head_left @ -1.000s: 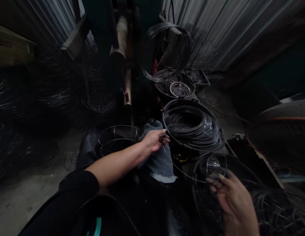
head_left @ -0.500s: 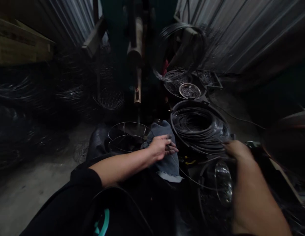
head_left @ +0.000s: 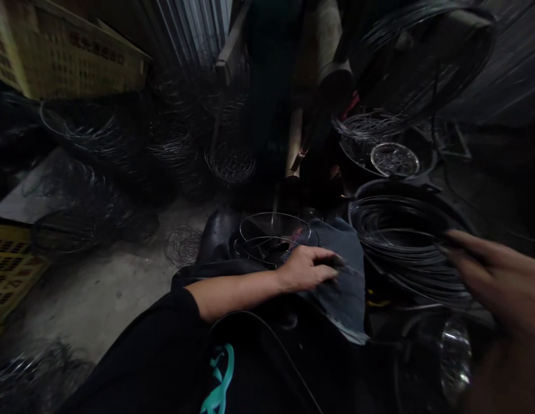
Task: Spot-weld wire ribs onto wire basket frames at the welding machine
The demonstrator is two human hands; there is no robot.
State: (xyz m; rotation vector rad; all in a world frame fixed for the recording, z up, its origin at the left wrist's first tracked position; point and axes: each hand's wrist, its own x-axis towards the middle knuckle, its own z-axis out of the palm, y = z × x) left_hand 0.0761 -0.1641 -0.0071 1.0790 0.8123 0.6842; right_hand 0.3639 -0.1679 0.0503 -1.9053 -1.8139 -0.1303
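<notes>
My left hand [head_left: 308, 267] rests on a blue denim cloth [head_left: 343, 287] over my lap. Its fingers are pressed together in a pinch, and what they hold is too dim to make out. My right hand [head_left: 496, 282] is blurred at the right edge, with its fingers stretched out to the rim of a big coil of dark wire [head_left: 401, 236]. Just beyond my left hand stands a round frame of wire rings [head_left: 271, 233]. Below my right hand lies a shiny round object [head_left: 455, 356].
A dish of small metal pieces [head_left: 394, 159] sits behind the coil, and large wire loops [head_left: 423, 63] hang above it. Stacks of wire baskets [head_left: 99, 144] fill the left side. A cardboard box [head_left: 77, 57] is at the top left, a yellow crate [head_left: 8, 270] at the left edge.
My head has turned left, so the scene has shifted right. My right hand rose from the shiny round object to the coil's rim. My left hand stayed on the cloth.
</notes>
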